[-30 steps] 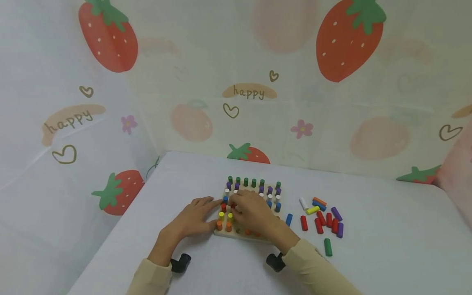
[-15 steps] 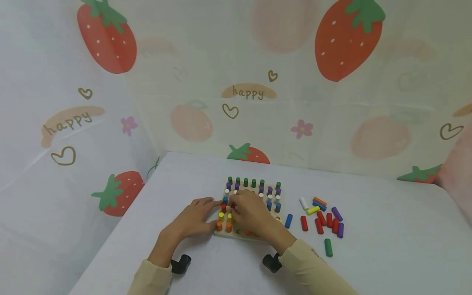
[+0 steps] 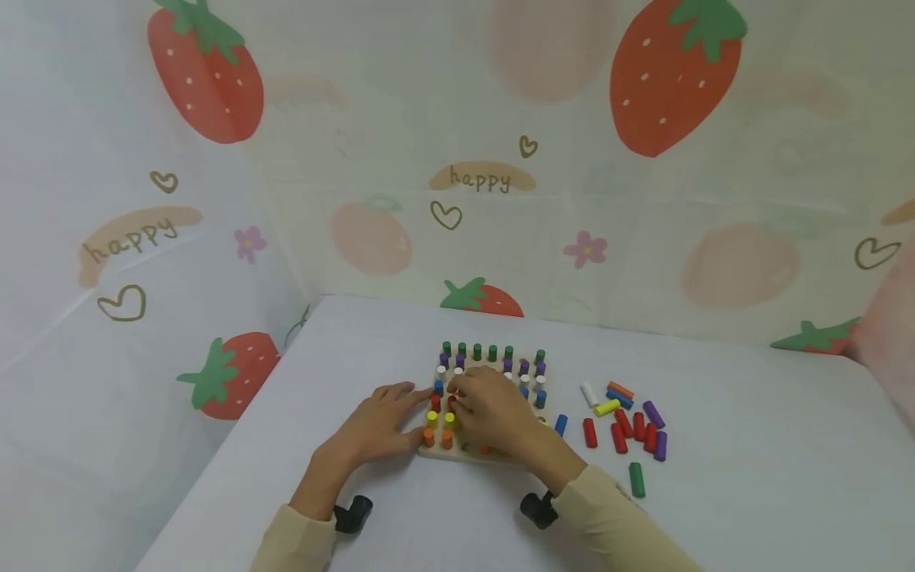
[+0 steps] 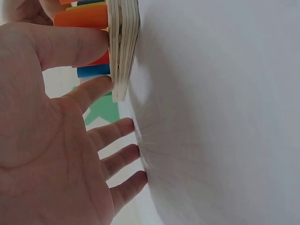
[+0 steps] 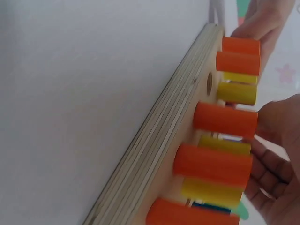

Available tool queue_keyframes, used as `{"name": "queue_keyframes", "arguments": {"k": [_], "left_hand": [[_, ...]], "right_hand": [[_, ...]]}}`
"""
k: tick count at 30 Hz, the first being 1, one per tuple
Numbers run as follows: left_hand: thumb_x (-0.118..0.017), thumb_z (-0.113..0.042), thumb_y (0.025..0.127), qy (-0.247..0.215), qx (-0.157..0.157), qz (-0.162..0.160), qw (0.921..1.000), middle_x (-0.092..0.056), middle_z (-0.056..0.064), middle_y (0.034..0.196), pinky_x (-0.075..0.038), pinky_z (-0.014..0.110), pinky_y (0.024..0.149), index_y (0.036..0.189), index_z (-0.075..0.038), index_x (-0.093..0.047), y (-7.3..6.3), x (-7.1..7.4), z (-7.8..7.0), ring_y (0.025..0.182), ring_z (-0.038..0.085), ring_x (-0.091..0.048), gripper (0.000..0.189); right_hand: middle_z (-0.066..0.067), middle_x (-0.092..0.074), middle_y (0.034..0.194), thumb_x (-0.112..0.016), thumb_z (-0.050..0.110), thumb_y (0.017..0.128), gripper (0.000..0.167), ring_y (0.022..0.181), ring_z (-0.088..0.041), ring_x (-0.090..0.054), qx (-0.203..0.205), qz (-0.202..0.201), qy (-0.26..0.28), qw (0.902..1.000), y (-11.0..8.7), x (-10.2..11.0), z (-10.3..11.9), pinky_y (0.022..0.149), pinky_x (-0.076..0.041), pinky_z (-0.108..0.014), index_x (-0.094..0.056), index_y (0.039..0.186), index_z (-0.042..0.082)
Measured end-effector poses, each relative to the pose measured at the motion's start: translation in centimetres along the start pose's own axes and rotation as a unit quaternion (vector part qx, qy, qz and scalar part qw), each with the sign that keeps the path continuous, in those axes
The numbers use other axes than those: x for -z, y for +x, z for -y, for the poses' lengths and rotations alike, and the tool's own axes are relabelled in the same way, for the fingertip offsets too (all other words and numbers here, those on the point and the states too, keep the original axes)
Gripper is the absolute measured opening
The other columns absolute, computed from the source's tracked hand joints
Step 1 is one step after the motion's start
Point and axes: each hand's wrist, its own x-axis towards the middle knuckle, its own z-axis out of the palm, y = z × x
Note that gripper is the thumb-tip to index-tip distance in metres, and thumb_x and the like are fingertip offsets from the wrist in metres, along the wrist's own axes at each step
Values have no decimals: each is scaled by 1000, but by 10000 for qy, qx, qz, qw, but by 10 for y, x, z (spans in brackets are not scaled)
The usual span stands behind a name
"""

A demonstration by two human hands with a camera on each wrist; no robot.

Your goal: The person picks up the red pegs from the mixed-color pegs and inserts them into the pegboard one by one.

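A wooden pegboard (image 3: 438,452) stands on the white table, with rows of green, purple, white, blue, red, yellow and orange pegs upright in it. Over its left-middle part, my right hand (image 3: 493,409) pinches a red peg (image 3: 452,401) in the second column; its fingers cover much of the board's centre. My left hand (image 3: 375,425) lies at the board's left side. In the left wrist view its thumb and index fingertip touch the board's edge (image 4: 123,47), near an orange peg (image 4: 82,18), while the other fingers (image 4: 123,157) reach straight to the tabletop.
Loose pegs lie right of the board: several red pegs (image 3: 618,437), a green peg (image 3: 637,480), a blue peg (image 3: 561,425), a white peg (image 3: 588,394), a yellow peg (image 3: 607,407), an orange peg (image 3: 620,390) and purple ones (image 3: 661,446). A strawberry-print cloth (image 3: 486,238) hangs behind.
The pegboard has shifted very slightly right. My right hand's fingertips have moved a little right, showing more of the red peg. My left hand stays at the board's edge.
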Motion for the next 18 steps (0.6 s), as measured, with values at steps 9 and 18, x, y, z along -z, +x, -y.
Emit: {"name": "queue_keyframes", "arguments": {"k": [9, 18], "left_hand": [[-61, -36, 97, 58, -9, 5, 10000, -46, 17, 165, -36, 68, 123, 158, -20, -51, 1, 3, 0, 153, 45, -40, 64], [-61, -37, 96, 102, 26, 11, 9999, -46, 17, 165, -37, 68, 123, 158, -20, -51, 1, 0, 2, 152, 46, -41, 65]], "right_hand": [[-2, -75, 115, -74, 22, 99, 22, 111, -20, -68, -293, -154, 354, 9988, -22, 18, -11, 101, -62, -42, -77, 120, 14], [-2, -75, 114, -76, 18, 94, 18, 108, -18, -68, -553, -245, 184, 9980, -48, 26, -21, 97, -63, -39, -79, 111, 14]]}}
